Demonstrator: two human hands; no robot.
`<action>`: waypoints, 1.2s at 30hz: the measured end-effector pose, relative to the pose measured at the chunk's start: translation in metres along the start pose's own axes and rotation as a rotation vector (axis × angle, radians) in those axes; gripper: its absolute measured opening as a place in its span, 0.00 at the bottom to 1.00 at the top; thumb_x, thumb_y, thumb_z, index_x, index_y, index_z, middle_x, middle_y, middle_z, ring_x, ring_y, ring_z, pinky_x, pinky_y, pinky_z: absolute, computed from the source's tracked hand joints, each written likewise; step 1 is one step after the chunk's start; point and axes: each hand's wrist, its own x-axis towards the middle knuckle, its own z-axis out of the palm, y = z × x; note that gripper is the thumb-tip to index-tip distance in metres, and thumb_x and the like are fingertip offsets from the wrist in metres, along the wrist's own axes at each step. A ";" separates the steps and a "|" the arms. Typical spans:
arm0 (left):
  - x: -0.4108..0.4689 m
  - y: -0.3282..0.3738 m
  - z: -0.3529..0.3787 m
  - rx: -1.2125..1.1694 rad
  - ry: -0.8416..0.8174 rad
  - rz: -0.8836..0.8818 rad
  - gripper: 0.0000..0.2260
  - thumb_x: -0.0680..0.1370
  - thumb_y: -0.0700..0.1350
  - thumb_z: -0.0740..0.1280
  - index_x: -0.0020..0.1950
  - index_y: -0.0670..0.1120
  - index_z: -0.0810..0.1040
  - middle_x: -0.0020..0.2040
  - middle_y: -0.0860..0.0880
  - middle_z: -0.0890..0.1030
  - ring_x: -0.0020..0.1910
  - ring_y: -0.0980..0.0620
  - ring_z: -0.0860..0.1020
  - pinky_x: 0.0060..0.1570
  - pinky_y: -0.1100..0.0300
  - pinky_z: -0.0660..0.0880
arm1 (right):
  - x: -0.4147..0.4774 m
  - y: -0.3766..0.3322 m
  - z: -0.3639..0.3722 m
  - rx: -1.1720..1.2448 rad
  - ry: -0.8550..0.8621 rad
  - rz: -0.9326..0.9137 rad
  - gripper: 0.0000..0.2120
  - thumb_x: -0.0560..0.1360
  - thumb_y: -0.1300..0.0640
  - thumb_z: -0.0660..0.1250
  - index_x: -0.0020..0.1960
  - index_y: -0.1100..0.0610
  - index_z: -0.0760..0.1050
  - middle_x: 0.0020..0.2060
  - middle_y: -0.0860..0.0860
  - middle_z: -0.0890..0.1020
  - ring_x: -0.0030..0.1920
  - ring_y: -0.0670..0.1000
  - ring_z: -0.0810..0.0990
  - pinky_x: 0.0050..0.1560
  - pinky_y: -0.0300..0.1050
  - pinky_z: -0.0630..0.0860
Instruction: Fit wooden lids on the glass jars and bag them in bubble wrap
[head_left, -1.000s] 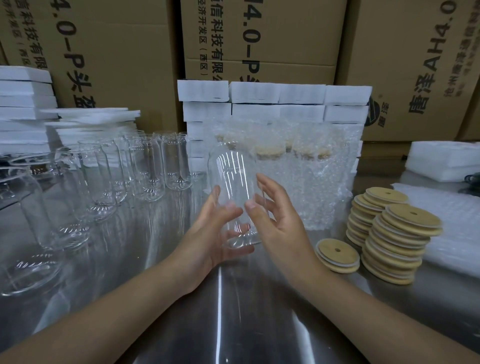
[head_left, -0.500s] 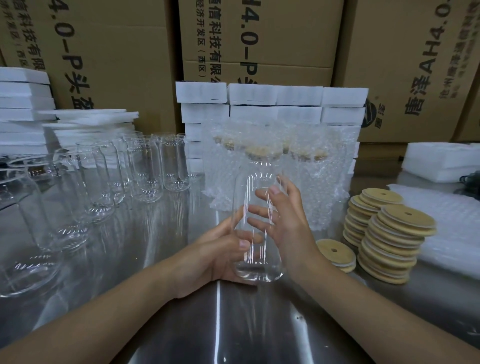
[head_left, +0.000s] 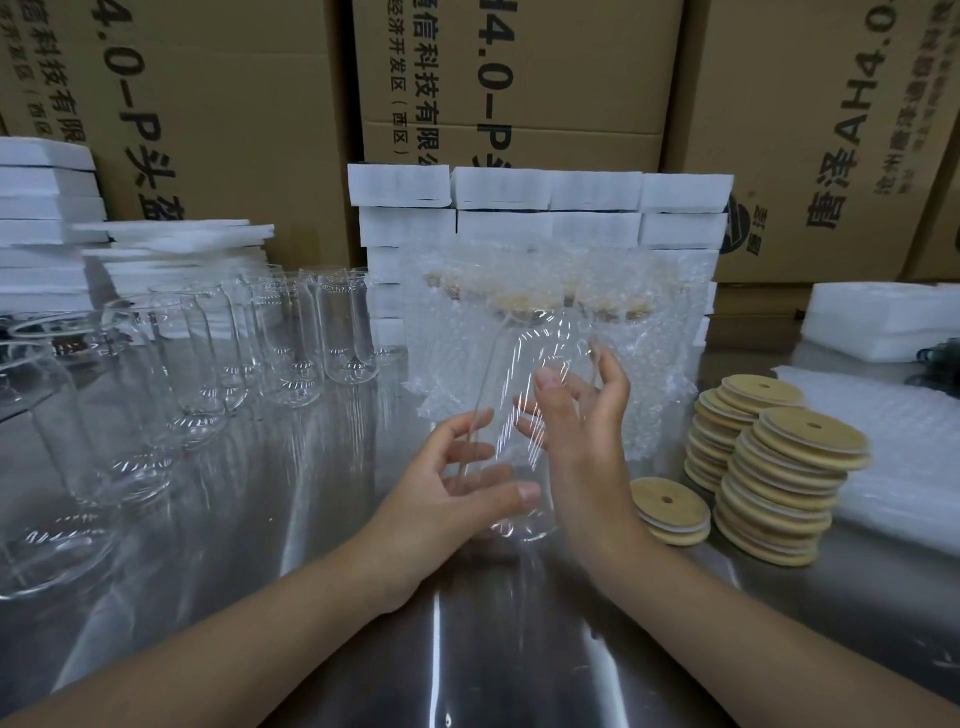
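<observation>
glass jar (head_left: 519, 364) held off bench (head_left: 467, 649) | left hand (head_left: 447, 499) fingers curled round base, right hand (head_left: 587, 436) fingers clasped mid-wall | risk: dropped when wooden lids (head_left: 795, 478) at 3 o'clock are fetched

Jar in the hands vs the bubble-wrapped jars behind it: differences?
The held jar is bare glass; the wrapped jars sit in bubble wrap. The held jar has an open mouth; the wrapped jars show wooden lids through it. The held jar is between the left hand and right hand; the wrapped jars stand untouched on the table. Both are roughly upright.
</observation>
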 end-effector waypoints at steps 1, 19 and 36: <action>0.000 0.001 -0.001 -0.022 -0.018 -0.017 0.36 0.54 0.54 0.78 0.61 0.61 0.74 0.58 0.49 0.77 0.55 0.55 0.82 0.42 0.62 0.79 | 0.000 0.000 0.000 0.019 -0.008 0.001 0.25 0.68 0.39 0.66 0.60 0.30 0.57 0.60 0.44 0.72 0.61 0.49 0.77 0.64 0.53 0.74; 0.007 0.011 -0.010 -0.195 -0.269 -0.275 0.25 0.69 0.59 0.59 0.66 0.71 0.66 0.58 0.42 0.82 0.53 0.46 0.83 0.43 0.52 0.81 | 0.004 0.001 -0.007 0.250 -0.076 0.218 0.39 0.64 0.45 0.73 0.70 0.37 0.58 0.65 0.49 0.73 0.54 0.50 0.83 0.45 0.46 0.82; 0.002 0.001 -0.009 -0.044 -0.074 -0.132 0.42 0.61 0.54 0.77 0.73 0.58 0.65 0.63 0.42 0.78 0.62 0.43 0.78 0.63 0.34 0.71 | -0.005 -0.008 -0.002 -0.069 -0.190 -0.011 0.35 0.67 0.36 0.66 0.67 0.35 0.51 0.64 0.42 0.68 0.59 0.41 0.76 0.48 0.33 0.77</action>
